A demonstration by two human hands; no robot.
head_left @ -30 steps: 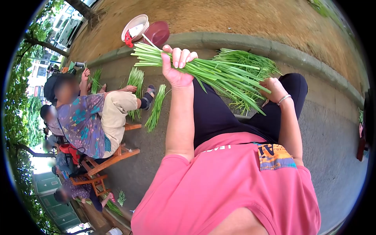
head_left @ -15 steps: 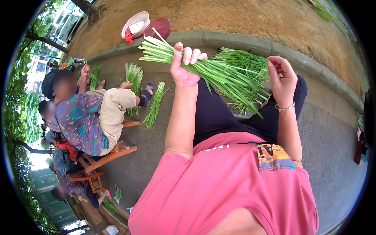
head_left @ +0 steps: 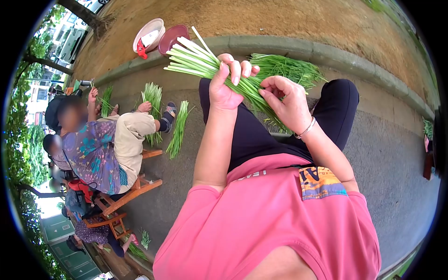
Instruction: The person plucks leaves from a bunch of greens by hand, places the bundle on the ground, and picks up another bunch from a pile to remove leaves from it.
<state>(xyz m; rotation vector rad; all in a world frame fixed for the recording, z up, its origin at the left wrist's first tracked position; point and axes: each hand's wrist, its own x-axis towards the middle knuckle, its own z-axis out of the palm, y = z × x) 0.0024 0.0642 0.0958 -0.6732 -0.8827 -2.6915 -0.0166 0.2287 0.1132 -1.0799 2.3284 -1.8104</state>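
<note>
My left hand [head_left: 226,86] is wrapped round a bundle of long green stalks [head_left: 193,60]; the pale cut ends fan out to the upper left, with one stalk sticking up above the rest. Just right of it, my right hand [head_left: 287,102], a bangle on its wrist, pinches at the leafy part of the same bundle with thumb and forefinger. The leaf tips run down behind this hand and are partly hidden. Beyond my knees a loose heap of similar greens [head_left: 289,70] lies on the pavement by the kerb.
Two basins, one pale [head_left: 157,28] and one dark red [head_left: 174,37], stand beyond the kerb [head_left: 298,45]. At left a person [head_left: 95,144] sits on a wooden stool [head_left: 135,192], near bunches of greens [head_left: 177,133] on the ground. More seated people are behind.
My right hand has moved left and down from beside the leaf tips onto the bundle, closer to my left hand. The bundle's pale ends have spread further apart.
</note>
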